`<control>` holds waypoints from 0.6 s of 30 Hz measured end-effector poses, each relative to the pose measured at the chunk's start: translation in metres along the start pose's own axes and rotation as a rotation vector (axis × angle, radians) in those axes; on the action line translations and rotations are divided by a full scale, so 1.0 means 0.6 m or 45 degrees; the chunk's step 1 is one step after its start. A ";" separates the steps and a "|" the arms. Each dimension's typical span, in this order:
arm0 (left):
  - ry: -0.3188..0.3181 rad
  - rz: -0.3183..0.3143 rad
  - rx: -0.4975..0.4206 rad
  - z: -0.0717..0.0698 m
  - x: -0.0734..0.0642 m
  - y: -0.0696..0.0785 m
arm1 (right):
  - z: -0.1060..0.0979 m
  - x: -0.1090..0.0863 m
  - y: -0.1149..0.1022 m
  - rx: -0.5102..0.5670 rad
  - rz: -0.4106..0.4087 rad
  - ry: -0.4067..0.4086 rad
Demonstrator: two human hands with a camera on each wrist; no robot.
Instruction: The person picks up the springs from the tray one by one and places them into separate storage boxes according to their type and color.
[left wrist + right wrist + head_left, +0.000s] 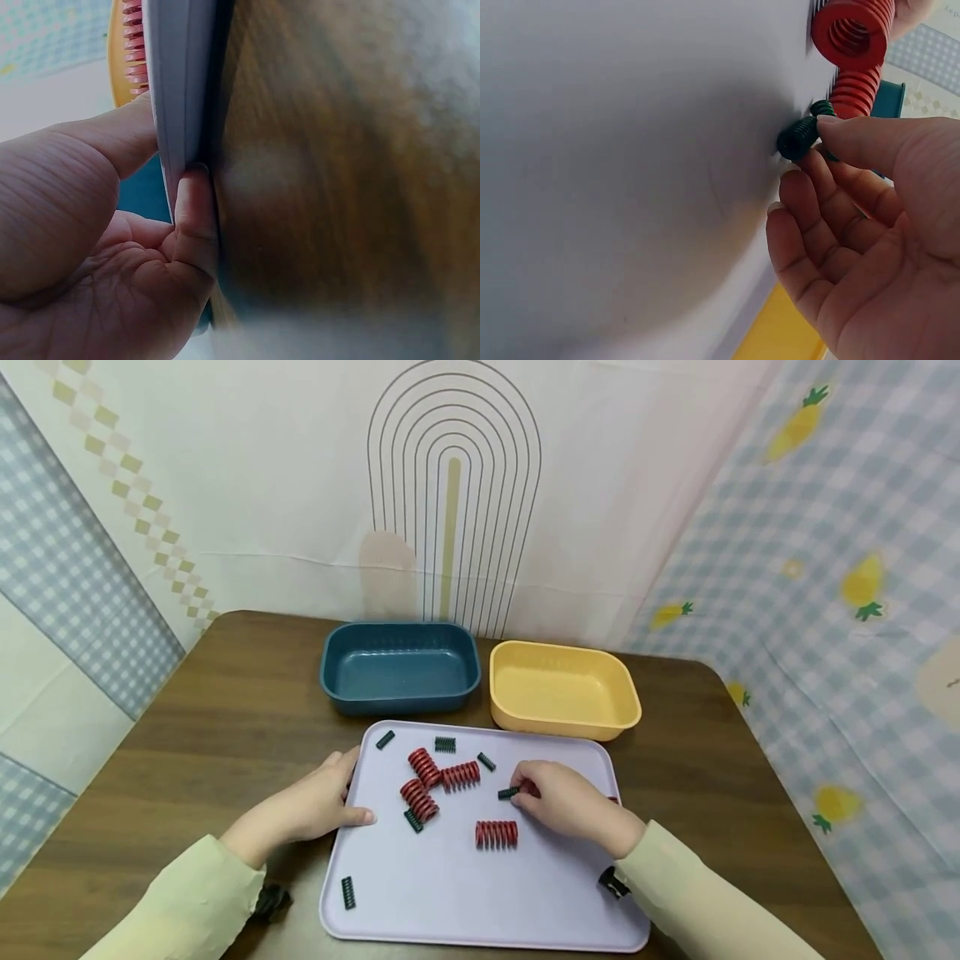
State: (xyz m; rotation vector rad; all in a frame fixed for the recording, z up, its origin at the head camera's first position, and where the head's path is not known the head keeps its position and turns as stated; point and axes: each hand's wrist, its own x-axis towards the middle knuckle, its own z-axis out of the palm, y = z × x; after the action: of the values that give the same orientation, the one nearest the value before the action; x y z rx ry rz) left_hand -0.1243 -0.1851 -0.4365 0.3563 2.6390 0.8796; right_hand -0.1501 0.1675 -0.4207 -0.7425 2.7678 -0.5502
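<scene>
Lying near the green spring (507, 793) in the right fingers (799, 201) are red springs (497, 834).
</scene>
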 end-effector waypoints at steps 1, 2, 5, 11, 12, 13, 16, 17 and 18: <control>0.000 0.004 -0.001 0.001 0.000 0.000 | -0.001 -0.001 0.001 -0.001 0.000 0.010; 0.002 0.009 0.001 0.001 0.000 0.000 | -0.002 -0.001 0.003 0.000 -0.002 0.020; 0.005 0.016 0.014 -0.001 0.001 -0.001 | -0.009 -0.002 0.005 0.002 -0.010 0.050; -0.006 -0.002 0.016 -0.001 0.002 0.002 | -0.017 -0.009 0.018 0.042 -0.039 0.079; -0.007 -0.004 0.012 0.000 0.001 0.003 | -0.017 -0.011 0.021 0.050 -0.041 0.083; -0.010 -0.007 0.005 0.001 0.001 0.003 | -0.017 -0.012 0.025 0.056 -0.040 0.086; -0.011 -0.012 0.007 0.002 0.000 0.003 | -0.021 -0.015 0.035 0.068 -0.036 0.100; -0.009 -0.011 0.012 0.002 0.001 0.002 | -0.024 -0.016 0.038 0.076 -0.035 0.106; -0.005 -0.010 0.017 0.001 0.001 0.001 | -0.027 -0.016 0.041 0.082 -0.031 0.115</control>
State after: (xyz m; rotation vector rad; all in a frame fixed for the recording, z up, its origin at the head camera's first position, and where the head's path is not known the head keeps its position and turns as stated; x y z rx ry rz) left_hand -0.1246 -0.1839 -0.4366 0.3502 2.6421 0.8587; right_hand -0.1575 0.1970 -0.4151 -0.7556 2.8115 -0.6903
